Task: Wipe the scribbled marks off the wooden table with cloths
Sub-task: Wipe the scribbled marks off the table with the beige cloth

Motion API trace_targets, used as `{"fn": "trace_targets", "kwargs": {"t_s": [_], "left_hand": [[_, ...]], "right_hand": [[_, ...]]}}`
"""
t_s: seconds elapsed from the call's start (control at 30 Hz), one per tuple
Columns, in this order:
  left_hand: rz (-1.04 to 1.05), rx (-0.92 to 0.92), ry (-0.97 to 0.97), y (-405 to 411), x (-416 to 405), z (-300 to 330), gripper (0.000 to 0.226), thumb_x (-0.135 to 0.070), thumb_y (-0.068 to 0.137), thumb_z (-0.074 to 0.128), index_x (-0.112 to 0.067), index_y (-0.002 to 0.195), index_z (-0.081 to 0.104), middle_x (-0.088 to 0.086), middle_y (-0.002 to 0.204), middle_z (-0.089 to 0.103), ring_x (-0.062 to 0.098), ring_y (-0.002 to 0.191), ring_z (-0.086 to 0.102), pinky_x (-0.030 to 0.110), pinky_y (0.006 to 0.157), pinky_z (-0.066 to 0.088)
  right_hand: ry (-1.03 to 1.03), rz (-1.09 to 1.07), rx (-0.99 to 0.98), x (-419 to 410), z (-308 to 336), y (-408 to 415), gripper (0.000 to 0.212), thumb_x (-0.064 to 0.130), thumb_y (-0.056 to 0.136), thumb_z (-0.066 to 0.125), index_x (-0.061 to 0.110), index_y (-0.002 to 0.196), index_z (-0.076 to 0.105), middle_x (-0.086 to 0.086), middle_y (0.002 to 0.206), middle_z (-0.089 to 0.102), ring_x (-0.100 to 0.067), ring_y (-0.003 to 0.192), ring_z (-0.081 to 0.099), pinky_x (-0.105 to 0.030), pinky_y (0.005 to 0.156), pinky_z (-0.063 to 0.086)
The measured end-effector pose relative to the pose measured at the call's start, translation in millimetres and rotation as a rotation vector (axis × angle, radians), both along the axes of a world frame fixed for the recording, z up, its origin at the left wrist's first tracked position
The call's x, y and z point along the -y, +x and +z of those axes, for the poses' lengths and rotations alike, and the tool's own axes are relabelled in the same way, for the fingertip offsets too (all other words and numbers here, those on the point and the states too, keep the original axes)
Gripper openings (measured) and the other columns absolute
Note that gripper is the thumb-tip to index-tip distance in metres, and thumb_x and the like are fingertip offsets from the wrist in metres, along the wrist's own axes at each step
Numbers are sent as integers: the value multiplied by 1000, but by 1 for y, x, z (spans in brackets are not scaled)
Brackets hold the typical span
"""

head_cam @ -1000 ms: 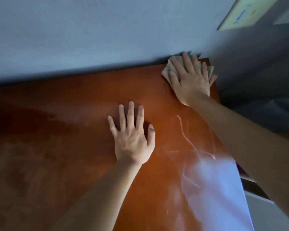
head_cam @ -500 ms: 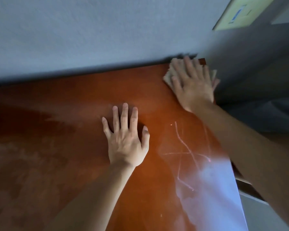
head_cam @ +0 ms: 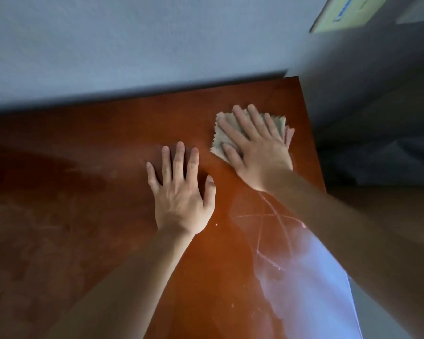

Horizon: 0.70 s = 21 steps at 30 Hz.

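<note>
The reddish-brown wooden table [head_cam: 88,192] fills most of the view. My right hand [head_cam: 257,150] lies flat with straight fingers on a small beige cloth [head_cam: 224,143] with pinked edges, pressing it onto the table near the far right corner. My left hand [head_cam: 181,192] rests flat on the bare wood just left of it, fingers spread. Pale scribbled lines [head_cam: 267,221] cross the wood below my right wrist, partly under my right forearm and running into a bright glare patch.
A grey wall [head_cam: 157,45] runs along the table's far edge. The table's right edge [head_cam: 313,148] drops off beside dark grey shapes. A yellowish sheet [head_cam: 340,13] hangs at the top right. Bright glare [head_cam: 311,285] covers the near right of the tabletop.
My right hand has slid the cloth from the far right corner toward me along the table. My left hand has stayed flat in about the same spot.
</note>
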<state>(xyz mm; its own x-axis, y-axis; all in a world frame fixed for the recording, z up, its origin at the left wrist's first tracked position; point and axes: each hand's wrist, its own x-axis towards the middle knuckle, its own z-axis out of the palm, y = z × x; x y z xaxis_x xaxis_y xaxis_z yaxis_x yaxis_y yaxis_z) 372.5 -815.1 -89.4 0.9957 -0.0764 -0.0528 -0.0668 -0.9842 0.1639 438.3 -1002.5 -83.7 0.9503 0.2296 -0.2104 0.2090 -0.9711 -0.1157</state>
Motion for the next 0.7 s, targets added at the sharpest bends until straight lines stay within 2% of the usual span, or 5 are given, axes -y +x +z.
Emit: {"fn": "trace_targets", "kwargs": {"t_s": [0.13, 0.27, 0.47, 0.57, 0.7], "left_hand": [[0, 10, 5, 0, 0, 0, 67, -52, 99, 26, -17, 156, 38, 12, 166, 29, 37, 155, 17, 65, 123, 10], [3, 17, -8, 0, 0, -1, 67, -51, 99, 29, -17, 156, 38, 12, 166, 29, 37, 155, 18, 65, 123, 11], [-4, 25, -2, -1, -1, -2, 66, -50, 99, 30, -16, 156, 38, 13, 166, 29, 37, 155, 17, 65, 122, 11], [0, 28, -12, -1, 0, -2, 65, -48, 99, 31, -16, 156, 38, 13, 166, 29, 37, 156, 16, 65, 122, 12], [3, 35, -5, -2, -1, -2, 65, -47, 99, 32, -16, 155, 38, 12, 166, 29, 37, 156, 16, 64, 122, 12]], "right_hand": [[-53, -212, 0, 52, 1, 36, 60, 55, 106, 5, 37, 162, -7, 1, 172, -10, -22, 157, -13, -41, 126, -10], [40, -325, 16, 27, 5, 16, 59, 51, 107, 10, 35, 164, 1, -2, 172, -3, -26, 158, -8, -48, 127, -5], [113, -91, 18, -36, -1, -82, 58, 50, 109, 16, 31, 163, 20, -5, 171, 12, -29, 158, 2, -47, 128, -3], [54, -4, -9, -8, -2, -60, 59, 55, 107, 10, 37, 163, 10, 0, 172, 2, -25, 158, -7, -46, 127, -6], [-46, -133, 4, 39, -2, -3, 59, 54, 106, 5, 40, 162, -5, 2, 172, -8, -22, 157, -13, -40, 124, -14]]}}
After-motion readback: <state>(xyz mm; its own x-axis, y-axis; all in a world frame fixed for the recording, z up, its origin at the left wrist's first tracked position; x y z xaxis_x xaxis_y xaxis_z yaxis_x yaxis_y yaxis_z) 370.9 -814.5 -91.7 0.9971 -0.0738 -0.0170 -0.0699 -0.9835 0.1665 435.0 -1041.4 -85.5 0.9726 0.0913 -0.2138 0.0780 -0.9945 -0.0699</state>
